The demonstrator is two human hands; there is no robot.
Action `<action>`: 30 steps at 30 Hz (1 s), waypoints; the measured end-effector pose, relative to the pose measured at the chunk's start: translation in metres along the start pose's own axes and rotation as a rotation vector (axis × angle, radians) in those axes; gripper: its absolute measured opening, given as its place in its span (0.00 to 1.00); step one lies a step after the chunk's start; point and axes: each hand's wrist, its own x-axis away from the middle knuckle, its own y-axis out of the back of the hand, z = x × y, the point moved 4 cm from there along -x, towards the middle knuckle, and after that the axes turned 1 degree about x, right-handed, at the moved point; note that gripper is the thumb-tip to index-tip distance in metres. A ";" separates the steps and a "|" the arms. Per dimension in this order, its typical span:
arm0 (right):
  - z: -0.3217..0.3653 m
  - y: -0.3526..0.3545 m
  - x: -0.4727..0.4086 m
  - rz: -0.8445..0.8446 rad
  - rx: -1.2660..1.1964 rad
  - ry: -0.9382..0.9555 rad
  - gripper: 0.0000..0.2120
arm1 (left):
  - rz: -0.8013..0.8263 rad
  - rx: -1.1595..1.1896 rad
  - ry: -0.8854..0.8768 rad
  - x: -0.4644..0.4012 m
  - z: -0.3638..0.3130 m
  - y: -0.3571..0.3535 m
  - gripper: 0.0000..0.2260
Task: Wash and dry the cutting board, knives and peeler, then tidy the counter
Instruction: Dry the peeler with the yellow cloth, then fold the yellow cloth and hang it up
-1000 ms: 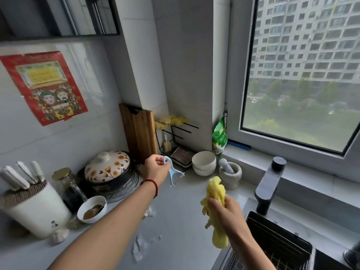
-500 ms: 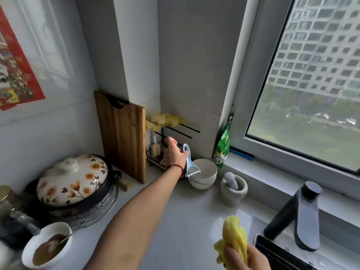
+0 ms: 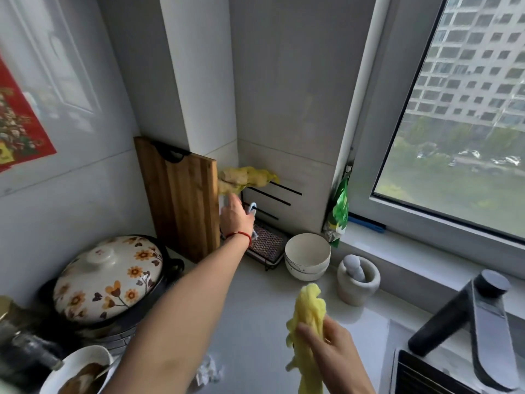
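Wooden cutting board (image 3: 181, 200): one. Peeler (image 3: 252, 208): one, left hand (image 3: 235, 217).

One view only, head-worn, wide-angle; straight edges bowed toward the frame borders. It looked forward and down from above the counter (image 3: 255, 308), toward the corner where the tiled wall met the window (image 3: 454, 123). The cutting board (image 3: 179, 194) stood in mid-frame against that corner. The left hand (image 3: 235, 220) reached far from the lens; the right hand (image 3: 332, 348) sat close, low in frame. The faucet (image 3: 480, 317) entered at lower right, the pot (image 3: 108, 280) at lower left. No second view to overlap.
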 end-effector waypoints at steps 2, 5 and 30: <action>0.005 -0.008 -0.013 0.030 -0.112 -0.001 0.05 | 0.071 0.018 0.086 -0.013 0.006 0.006 0.21; 0.016 -0.017 -0.023 0.060 -0.304 -0.027 0.10 | 0.172 0.049 0.139 0.005 0.006 0.017 0.20; -0.046 0.178 0.150 -0.206 0.494 0.129 0.10 | 0.982 0.673 -0.050 0.338 -0.062 0.088 0.18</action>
